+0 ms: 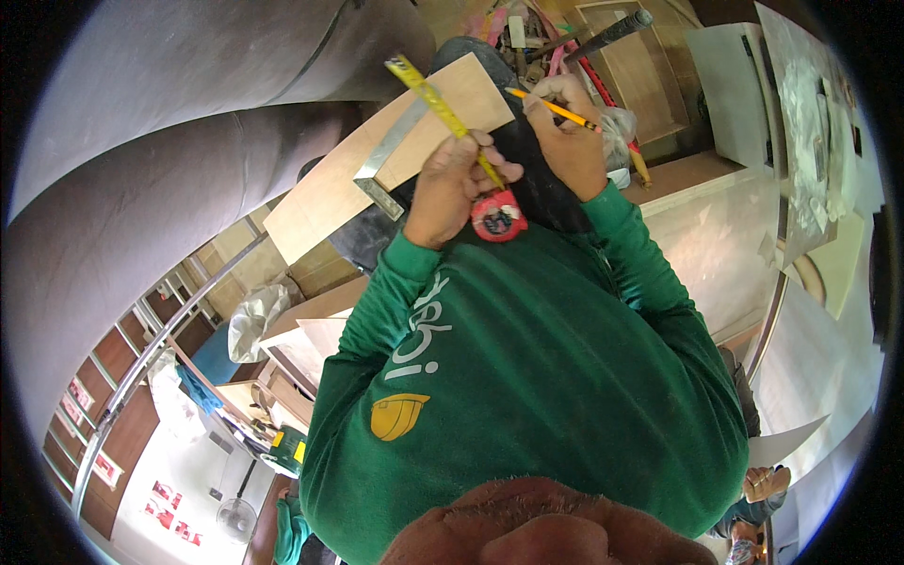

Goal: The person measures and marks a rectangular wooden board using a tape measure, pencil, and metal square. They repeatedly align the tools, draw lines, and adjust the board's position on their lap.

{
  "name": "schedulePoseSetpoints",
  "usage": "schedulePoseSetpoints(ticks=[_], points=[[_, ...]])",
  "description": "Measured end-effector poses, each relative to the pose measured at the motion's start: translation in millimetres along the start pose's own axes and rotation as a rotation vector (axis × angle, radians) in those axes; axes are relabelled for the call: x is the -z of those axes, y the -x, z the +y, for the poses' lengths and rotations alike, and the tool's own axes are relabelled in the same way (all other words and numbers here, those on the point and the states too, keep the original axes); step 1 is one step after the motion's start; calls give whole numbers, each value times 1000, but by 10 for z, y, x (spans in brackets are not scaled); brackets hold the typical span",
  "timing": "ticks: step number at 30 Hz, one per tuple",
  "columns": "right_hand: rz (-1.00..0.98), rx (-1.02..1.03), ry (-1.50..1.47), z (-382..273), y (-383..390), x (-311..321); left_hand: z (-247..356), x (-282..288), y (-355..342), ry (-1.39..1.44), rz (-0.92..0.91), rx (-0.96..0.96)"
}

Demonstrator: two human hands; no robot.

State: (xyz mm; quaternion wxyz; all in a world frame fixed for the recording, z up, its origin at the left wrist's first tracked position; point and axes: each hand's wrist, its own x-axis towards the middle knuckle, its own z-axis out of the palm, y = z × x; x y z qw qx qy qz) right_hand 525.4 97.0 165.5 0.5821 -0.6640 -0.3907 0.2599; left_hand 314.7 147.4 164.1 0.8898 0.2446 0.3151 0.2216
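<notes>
A pale wooden board lies slanting across my dark-trousered lap. On it rests a try square, its stock at the board's near edge. My left hand is closed on the tape measure's yellow blade, which is drawn out across the board and past its far edge. The tape's red case hangs just right of that hand, close to my green sweatshirt. My right hand grips a yellow pencil, its point directed left near the board's right end.
Large grey rounded forms fill the upper left. Mixed tools and a clear plastic bag lie beyond my knees. At the right stands a white cabinet. Another person's hand shows at the lower right. A metal rail runs along the left.
</notes>
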Motion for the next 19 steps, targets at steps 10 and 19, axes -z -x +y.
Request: schedulePoseSetpoints(ticks=[10, 19], points=[[-63, -15, 72, 283, 70, -276, 744, 915, 244, -50, 82, -173], [-20, -31, 105, 258, 108, -297, 494, 903, 308, -371, 228, -45]])
